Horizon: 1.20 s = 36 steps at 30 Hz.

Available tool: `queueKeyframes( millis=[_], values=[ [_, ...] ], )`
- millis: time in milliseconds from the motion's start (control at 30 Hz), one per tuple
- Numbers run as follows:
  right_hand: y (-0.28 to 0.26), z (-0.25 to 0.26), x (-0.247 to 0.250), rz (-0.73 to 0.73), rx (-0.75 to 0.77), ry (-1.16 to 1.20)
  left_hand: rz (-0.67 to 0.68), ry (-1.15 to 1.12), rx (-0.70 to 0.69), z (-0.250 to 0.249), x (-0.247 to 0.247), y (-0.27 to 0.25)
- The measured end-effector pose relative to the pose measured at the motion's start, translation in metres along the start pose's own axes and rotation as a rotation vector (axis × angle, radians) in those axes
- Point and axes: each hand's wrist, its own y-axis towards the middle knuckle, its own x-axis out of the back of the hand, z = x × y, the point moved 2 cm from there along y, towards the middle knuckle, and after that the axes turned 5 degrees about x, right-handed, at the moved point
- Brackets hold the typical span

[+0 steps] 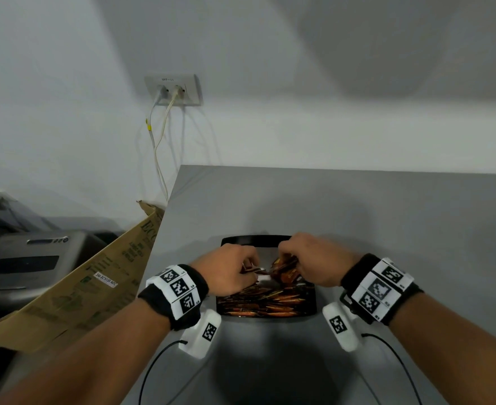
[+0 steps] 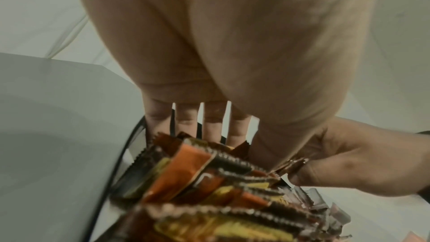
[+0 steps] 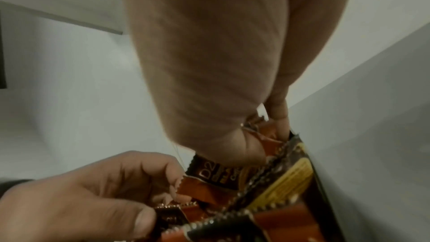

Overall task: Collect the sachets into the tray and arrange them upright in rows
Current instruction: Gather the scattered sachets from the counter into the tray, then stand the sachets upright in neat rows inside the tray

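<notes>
While both of our hands are working over the black tray [image 1: 255,238] low in the centre of the head view, we are keeping them close together above the sachets [image 1: 265,301], which are filling the nearer part of the tray, packed on edge. Our left hand [image 1: 229,270] is curling its fingers [image 3: 139,223] down onto a dark sachet [image 3: 171,217], with the thumb pressing it from the near side, as the lower left of the right wrist view shows. Our right hand [image 1: 313,260] is pinching a small bunch of orange sachets [image 1: 284,270] between thumb and curled fingers [image 3: 278,117], gripping them just above the packed rows. Serrated brown, orange and yellow sachet edges are crowding the lower part of both wrist views. We are working on a grey desk [image 1: 386,217]; a cardboard flap [image 1: 95,287] is leaning at its left edge, and a wall socket [image 1: 173,89] with white cables is sitting in the upper left.
</notes>
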Motion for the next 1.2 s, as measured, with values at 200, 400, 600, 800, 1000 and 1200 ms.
queueKeyframes(
  millis=[200,400,600,800,1000,1200],
  values=[
    [-0.002,0.003,0.011,0.250,-0.020,-0.059,0.024,-0.012,0.021,0.000,0.002,-0.002],
    [0.003,0.003,0.013,0.314,0.034,-0.084,0.052,0.060,0.007,0.000,0.008,-0.005],
    [0.009,0.002,0.008,0.262,0.084,-0.126,0.070,0.064,0.008,-0.001,0.012,-0.006],
    [0.020,-0.001,-0.006,0.126,0.133,-0.173,0.043,0.126,0.005,-0.001,0.004,-0.006],
    [0.003,-0.010,0.005,-0.113,0.096,0.216,-0.005,0.061,-0.007,0.000,0.007,-0.011],
    [-0.023,0.000,0.019,-0.382,-0.057,0.903,-0.205,-0.480,0.027,-0.026,0.030,-0.017]
  ],
)
